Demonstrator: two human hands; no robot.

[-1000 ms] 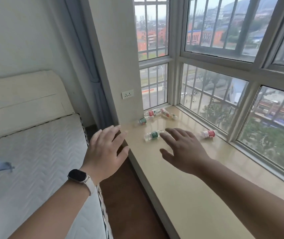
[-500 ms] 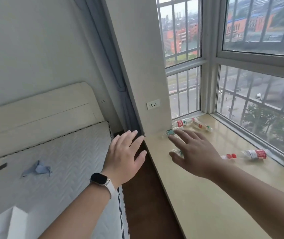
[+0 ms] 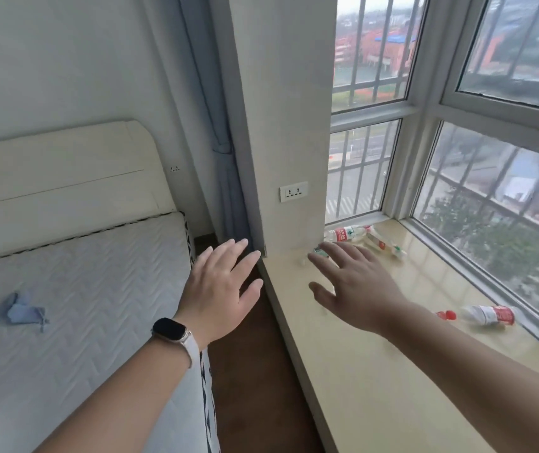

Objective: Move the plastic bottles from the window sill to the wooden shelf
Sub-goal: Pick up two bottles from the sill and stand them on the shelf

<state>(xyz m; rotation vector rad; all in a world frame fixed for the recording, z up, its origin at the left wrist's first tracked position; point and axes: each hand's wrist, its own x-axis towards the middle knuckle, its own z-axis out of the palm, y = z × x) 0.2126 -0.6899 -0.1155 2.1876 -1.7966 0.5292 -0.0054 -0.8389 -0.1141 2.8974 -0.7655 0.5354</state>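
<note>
Head cam: I'm seeing zero progress, bottles point(image 3: 343, 233) all lying on window sill point(image 3: 359, 387), shelf out of view. Left hand point(image 3: 220, 289) & right hand point(image 3: 356, 289) are hovering w/ fingers spread, gripping nothing; right one over sill nr bottles.

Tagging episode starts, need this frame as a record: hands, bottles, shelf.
left hand: open, empty, between bed and window sill
right hand: open, empty, above the sill
corner bottle: red label, lying down
second bottle: lying beside it
green-label bottle: partly hidden by right hand
lone bottle: red label, lying apart on the right
wooden shelf: not in view
</note>
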